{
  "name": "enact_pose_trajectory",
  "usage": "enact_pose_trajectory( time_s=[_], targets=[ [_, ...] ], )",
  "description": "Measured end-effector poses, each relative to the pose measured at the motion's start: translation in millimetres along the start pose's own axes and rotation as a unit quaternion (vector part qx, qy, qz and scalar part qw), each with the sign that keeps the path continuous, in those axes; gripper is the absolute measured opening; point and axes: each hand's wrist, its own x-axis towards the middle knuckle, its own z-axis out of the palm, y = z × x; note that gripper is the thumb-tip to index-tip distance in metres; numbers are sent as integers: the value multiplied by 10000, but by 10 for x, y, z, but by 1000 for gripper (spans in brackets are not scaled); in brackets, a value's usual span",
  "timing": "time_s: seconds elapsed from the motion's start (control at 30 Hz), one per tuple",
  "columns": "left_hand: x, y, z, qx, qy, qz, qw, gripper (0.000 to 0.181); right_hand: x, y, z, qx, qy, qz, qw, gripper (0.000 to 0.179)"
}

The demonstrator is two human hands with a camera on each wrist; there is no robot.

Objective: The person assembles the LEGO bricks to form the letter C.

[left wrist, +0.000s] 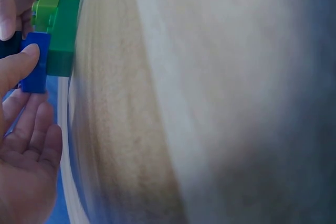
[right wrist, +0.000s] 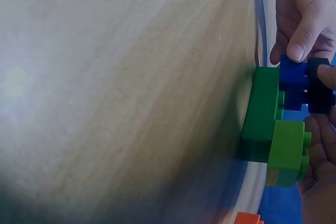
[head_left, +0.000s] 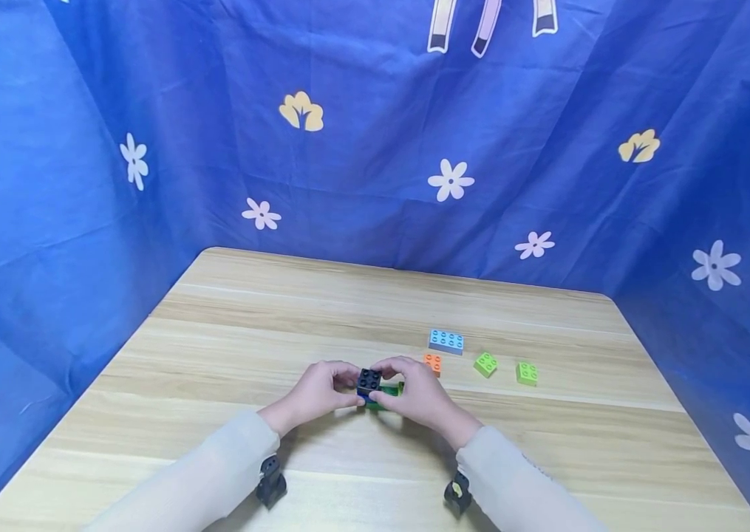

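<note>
Near the middle of the table, both hands meet at a small stack of toy bricks. Its base is a long green brick (right wrist: 261, 114). A dark blue brick (right wrist: 292, 83) sits on one end of the base, and a lime brick (right wrist: 285, 150) on the other. My left hand (head_left: 321, 388) pinches the blue brick between thumb and fingers. With thumb and fingertips, my right hand (head_left: 420, 395) holds a black brick (head_left: 369, 380) over the blue one, whose studs show in a narrow gap between them in the right wrist view.
Beyond the right hand lie an orange brick (head_left: 433, 363), a light blue brick (head_left: 446, 340) and two lime bricks, one nearer (head_left: 485, 363) and one farther right (head_left: 527, 374). A blue patterned cloth (head_left: 375, 162) hangs around the wooden table (head_left: 248, 310).
</note>
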Motion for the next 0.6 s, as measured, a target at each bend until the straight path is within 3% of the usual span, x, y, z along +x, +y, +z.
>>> enact_pose_trajectory(
  time_s=[0.6],
  targets=[
    [17,-3,7,-130,-20,14,9999,31,80,-54,-77,-164,-382,177,9990,30]
  ],
)
